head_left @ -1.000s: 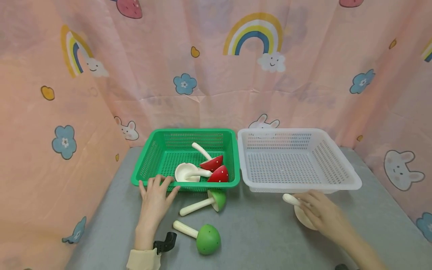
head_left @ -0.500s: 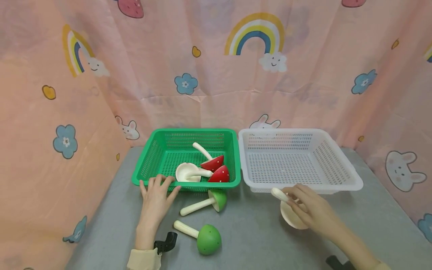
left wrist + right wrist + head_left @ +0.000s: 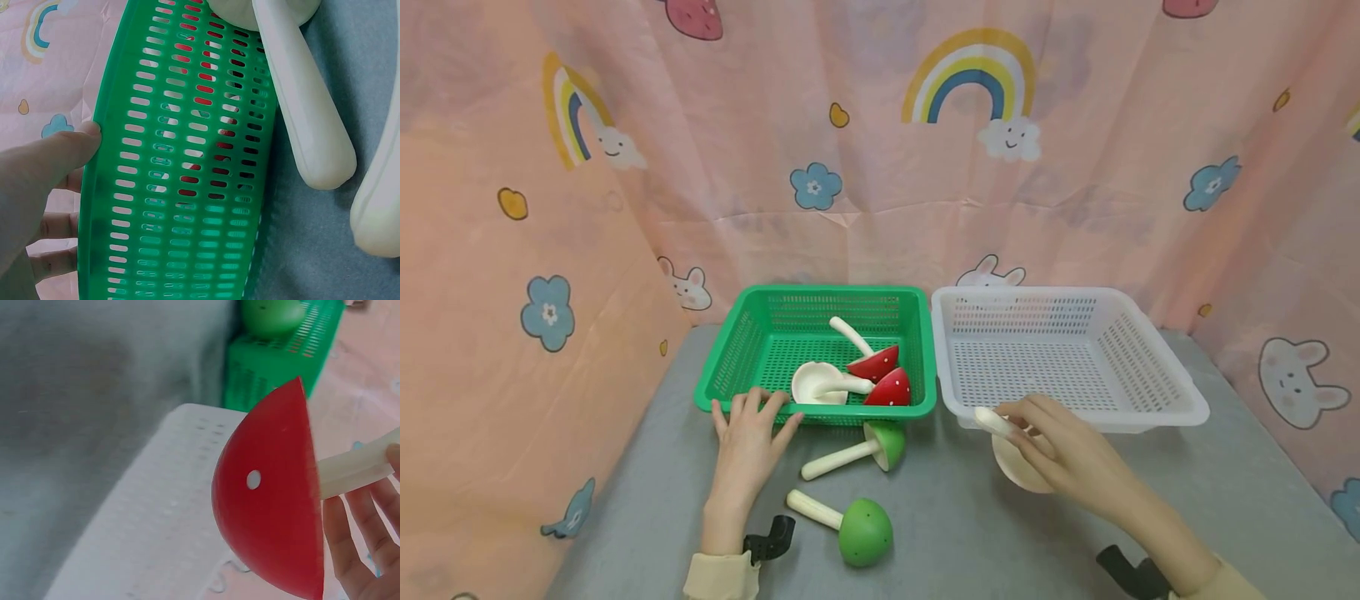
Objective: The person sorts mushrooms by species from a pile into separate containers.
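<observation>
My left hand (image 3: 748,437) holds the front rim of the green basket (image 3: 722,367), fingers over the rim and thumb at its outer side. Inside the basket lie toy mushrooms with red, white-dotted caps (image 3: 889,389) and white stems, one showing its pale underside. My right hand (image 3: 1067,454) grips another toy mushroom (image 3: 269,500) by its white stem. Its red cap faces down, so only the pale underside shows in the head view. That mushroom hangs in front of the white basket (image 3: 1075,417). Two green-capped toy mushrooms, one nearer (image 3: 865,532) and one farther (image 3: 889,446), lie on the table.
The two baskets stand side by side at the back of the grey table (image 3: 955,533). A pink printed curtain (image 3: 880,233) hangs behind and at both sides. Each wrist carries a black camera mount, the left one (image 3: 770,540) beside the green mushrooms.
My right hand has moved left with the red-capped mushroom, along the front of the white basket. My left hand stays on the green basket's rim.
</observation>
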Motion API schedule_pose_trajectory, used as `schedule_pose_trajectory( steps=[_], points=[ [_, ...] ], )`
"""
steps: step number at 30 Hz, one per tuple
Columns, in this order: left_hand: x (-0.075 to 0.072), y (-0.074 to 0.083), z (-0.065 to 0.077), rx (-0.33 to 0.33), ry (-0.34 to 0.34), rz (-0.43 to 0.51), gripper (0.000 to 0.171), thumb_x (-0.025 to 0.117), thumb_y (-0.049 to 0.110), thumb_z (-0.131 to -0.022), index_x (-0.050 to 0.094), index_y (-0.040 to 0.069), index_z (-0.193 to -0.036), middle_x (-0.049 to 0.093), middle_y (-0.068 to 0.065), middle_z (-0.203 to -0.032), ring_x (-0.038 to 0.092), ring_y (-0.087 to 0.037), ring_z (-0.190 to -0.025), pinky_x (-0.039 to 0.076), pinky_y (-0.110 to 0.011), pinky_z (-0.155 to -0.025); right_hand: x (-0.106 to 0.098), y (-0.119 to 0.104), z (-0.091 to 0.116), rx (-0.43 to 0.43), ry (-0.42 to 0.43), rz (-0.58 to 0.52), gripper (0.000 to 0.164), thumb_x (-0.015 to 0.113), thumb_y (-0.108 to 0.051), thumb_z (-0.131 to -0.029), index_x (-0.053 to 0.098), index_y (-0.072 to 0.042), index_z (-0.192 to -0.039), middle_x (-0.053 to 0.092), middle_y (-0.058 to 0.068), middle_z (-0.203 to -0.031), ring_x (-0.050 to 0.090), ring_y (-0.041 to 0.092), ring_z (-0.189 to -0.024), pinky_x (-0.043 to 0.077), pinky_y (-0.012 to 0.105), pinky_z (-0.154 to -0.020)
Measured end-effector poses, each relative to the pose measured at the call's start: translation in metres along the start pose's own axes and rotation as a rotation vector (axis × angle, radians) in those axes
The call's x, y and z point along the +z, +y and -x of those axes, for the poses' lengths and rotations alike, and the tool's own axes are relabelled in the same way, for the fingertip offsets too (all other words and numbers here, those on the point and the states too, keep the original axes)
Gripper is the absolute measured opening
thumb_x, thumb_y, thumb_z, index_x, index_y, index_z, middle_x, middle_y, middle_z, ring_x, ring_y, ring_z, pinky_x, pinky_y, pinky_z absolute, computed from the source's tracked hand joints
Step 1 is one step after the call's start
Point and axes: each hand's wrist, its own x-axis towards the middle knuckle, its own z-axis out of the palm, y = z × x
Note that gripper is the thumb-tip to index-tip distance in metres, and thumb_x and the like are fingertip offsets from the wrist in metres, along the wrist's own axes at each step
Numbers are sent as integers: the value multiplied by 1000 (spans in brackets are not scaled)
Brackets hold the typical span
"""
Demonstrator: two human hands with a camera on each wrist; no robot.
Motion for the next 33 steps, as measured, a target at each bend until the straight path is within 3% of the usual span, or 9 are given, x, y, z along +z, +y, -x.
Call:
schedule_pose_trajectory(
  steps=[8, 12, 18, 26, 33],
  points=[
    [0, 0, 0, 6, 7, -1, 25, 70, 34, -88, 66, 19, -108, 57, -10, -110, 47, -34, -113, 8, -75, -110, -5, -16, -27, -22, 13, -77, 33, 68, -7, -88, 61, -23, -115, 61, -14, -106, 61, 3, -92, 57, 29, -75],
    [-1, 1, 0, 8, 11, -2, 25, 70, 35, -88, 66, 19, -107, 57, -9, -110, 47, -34, -112, 8, -75, -109, -3, -20, -46, -32, 22, -172, 34, 69, -4, -87, 61, -17, -117, 64, -8, -101, 62, 5, -88, 58, 29, -75],
    [-1, 1, 0, 6, 8, -10, 26, 70, 35, -88, 66, 19, -108, 57, -9, -110, 48, -34, -112, 9, -76, -109, 4, -21, -76, 81, -7, -350, 31, 69, -5, -87, 61, -12, -116, 67, 1, -99, 63, 9, -89, 59, 30, -76],
    [1, 1, 0, 8, 9, -9, 26, 70, 35, -87, 67, 19, -108, 58, -9, -111, 48, -34, -112, 9, -75, -109, 19, -23, -115, 152, -62, -415, 30, 70, -8, -87, 61, -10, -116, 68, 7, -98, 64, 20, -90, 59, 41, -79],
    [0, 0, -1, 5, 9, -1, 27, 69, 36, -88, 66, 19, -109, 58, -9, -112, 48, -34, -113, 8, -75, -110, 34, -26, -150, 179, -115, -503, 24, 66, -10, -91, 60, -12, -114, 66, 7, -102, 61, 20, -94, 55, 39, -82]
  ],
)
